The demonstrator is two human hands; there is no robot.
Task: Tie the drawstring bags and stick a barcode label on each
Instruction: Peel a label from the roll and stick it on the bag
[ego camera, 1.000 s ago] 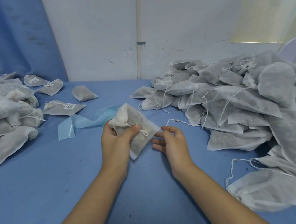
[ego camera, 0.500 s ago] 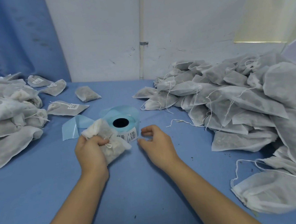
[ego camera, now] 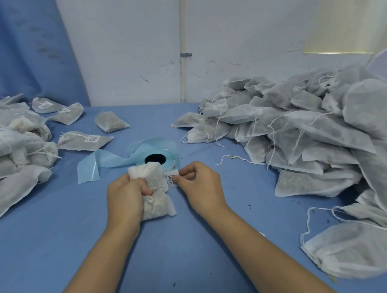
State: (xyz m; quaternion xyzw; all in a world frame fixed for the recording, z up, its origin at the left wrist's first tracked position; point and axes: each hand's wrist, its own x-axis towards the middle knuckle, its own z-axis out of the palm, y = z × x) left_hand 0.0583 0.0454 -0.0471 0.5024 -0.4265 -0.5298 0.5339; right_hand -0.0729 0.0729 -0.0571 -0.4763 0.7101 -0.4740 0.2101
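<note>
On worktop (ego camera: 198,252), centre: drawstring bag (ego camera: 155,197) is held just in front of label roll (ego camera: 155,159), which keeps the reach for labels short.
Left grip (ego camera: 126,197): clenched round the bag's gathered neck, apparently to steady it for labelling.
Right grip (ego camera: 201,185): pinching barcode label (ego camera: 172,178) at the bag's right edge; whether it is free of the roll cannot be told.
Right pile (ego camera: 316,129): bags with loose strings, judged awaiting work.
Left pile (ego camera: 11,149): several bags show labels, judged finished.

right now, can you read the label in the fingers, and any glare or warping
Head view: the barcode label, pinched by the right hand, is sharp but its print too small to read; light is soft, shadows faint, no glare on the table; wide-angle stretch swells the bags at the right edge.
</note>
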